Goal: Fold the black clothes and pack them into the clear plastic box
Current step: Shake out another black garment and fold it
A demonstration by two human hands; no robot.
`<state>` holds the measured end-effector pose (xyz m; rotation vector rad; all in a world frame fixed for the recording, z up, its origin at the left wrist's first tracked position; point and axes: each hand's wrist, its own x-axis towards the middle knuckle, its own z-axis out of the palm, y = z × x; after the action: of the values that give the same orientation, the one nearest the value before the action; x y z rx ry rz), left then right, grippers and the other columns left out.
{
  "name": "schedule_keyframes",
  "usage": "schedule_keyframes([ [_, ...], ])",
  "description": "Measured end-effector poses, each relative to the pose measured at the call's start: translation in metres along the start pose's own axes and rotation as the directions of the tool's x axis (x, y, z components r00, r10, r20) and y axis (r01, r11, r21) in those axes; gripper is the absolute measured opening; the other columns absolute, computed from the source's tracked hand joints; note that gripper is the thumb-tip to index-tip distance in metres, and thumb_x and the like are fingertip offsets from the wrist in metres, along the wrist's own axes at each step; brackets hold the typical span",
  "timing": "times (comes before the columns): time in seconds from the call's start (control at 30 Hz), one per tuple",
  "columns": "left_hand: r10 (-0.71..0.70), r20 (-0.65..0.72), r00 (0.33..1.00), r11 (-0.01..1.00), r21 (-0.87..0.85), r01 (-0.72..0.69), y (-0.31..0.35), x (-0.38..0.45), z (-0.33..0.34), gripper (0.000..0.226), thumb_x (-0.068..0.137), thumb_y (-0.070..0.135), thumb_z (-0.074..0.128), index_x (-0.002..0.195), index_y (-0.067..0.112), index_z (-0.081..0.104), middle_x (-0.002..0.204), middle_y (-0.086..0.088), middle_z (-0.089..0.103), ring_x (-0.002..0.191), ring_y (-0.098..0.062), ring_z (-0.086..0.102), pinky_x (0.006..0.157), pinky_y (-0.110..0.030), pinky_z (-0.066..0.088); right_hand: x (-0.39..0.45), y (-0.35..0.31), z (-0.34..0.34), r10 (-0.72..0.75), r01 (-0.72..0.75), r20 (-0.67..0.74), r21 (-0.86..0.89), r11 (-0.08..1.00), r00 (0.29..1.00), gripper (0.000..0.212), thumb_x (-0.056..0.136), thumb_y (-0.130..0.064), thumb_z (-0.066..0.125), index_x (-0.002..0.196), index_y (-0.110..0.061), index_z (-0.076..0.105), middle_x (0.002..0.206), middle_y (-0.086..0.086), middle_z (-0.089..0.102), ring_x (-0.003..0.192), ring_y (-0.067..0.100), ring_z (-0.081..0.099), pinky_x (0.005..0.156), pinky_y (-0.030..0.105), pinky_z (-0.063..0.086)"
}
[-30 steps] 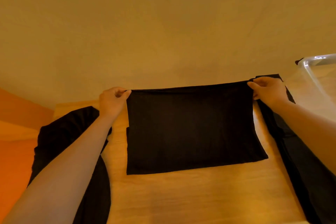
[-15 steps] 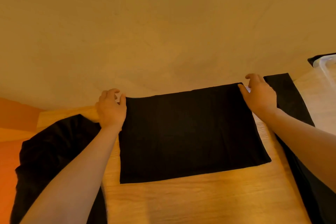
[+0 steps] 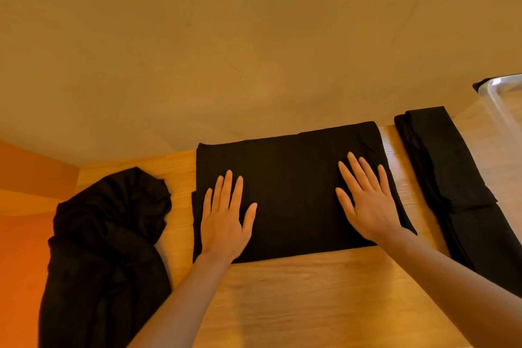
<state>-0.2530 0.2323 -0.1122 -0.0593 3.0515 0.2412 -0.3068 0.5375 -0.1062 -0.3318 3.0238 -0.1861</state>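
Observation:
A folded black garment (image 3: 291, 178) lies flat as a rectangle in the middle of the wooden table (image 3: 310, 291). My left hand (image 3: 226, 220) presses on its left part, fingers straight and spread. My right hand (image 3: 367, 200) lies flat on its right part the same way. A second black garment (image 3: 457, 198), folded into a long strip, lies to the right. At the far right edge shows a corner of the clear plastic box (image 3: 505, 102).
A crumpled heap of black clothes (image 3: 107, 248) lies on the table's left side and hangs toward the near edge. A beige wall (image 3: 254, 37) rises right behind the table. An orange surface (image 3: 22, 220) is at the left.
Both hands let go of the garment's far corners, drew back toward me and now lie flat on it. The view has tilted down and shifted.

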Motion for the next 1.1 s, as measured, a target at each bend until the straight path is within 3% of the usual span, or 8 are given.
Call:
schedule_keyframes([
  [0.57, -0.133, -0.009, 0.991, 0.990, 0.050, 0.134, 0.016, -0.132, 0.011, 0.075, 0.092, 0.066, 0.021, 0.152, 0.023, 0.019, 0.160, -0.009, 0.012, 0.148, -0.024, 0.005, 0.119, -0.046, 0.010, -0.137, 0.017, 0.004, 0.057, -0.058, 0.065, 0.007, 0.998, 0.996, 0.069, 0.093, -0.066, 0.010, 0.153, -0.031, 0.005, 0.161, -0.006, -0.003, 0.147, 0.011, -0.011, 0.120, 0.037, -0.005],
  [0.8, -0.193, -0.001, 0.981, 0.978, 0.075, 0.192, 0.024, -0.188, 0.016, 0.081, 0.089, 0.072, 0.016, 0.153, 0.022, 0.017, 0.161, -0.010, 0.009, 0.148, -0.025, 0.001, 0.119, -0.047, 0.007, -0.191, 0.023, -0.002, 0.054, -0.064, 0.098, 0.102, 0.993, 0.994, 0.077, 0.089, -0.068, 0.004, 0.152, -0.023, -0.003, 0.159, -0.006, -0.012, 0.143, 0.007, -0.022, 0.116, 0.026, -0.017],
  [0.9, -0.197, -0.003, 0.980, 0.979, 0.046, 0.197, 0.029, -0.209, 0.019, 0.081, 0.089, 0.071, 0.017, 0.153, 0.022, 0.017, 0.160, -0.010, 0.010, 0.148, -0.024, 0.001, 0.119, -0.048, 0.009, -0.210, 0.023, -0.001, 0.043, -0.052, 0.108, 0.086, 0.995, 0.993, 0.076, 0.089, -0.066, 0.000, 0.151, -0.023, -0.003, 0.158, -0.006, -0.012, 0.143, 0.007, -0.022, 0.117, 0.027, -0.015],
  [1.1, -0.208, -0.077, 0.975, 0.978, -0.030, 0.206, 0.034, -0.219, 0.009, 0.076, 0.092, 0.065, 0.016, 0.149, 0.018, 0.031, 0.158, -0.008, 0.023, 0.147, -0.023, 0.011, 0.120, -0.046, 0.011, -0.209, 0.022, -0.008, -0.009, 0.003, 0.041, 0.156, 0.988, 0.999, 0.071, 0.094, -0.058, 0.007, 0.151, -0.017, 0.018, 0.160, -0.001, 0.008, 0.147, 0.010, -0.004, 0.120, 0.032, 0.002],
])
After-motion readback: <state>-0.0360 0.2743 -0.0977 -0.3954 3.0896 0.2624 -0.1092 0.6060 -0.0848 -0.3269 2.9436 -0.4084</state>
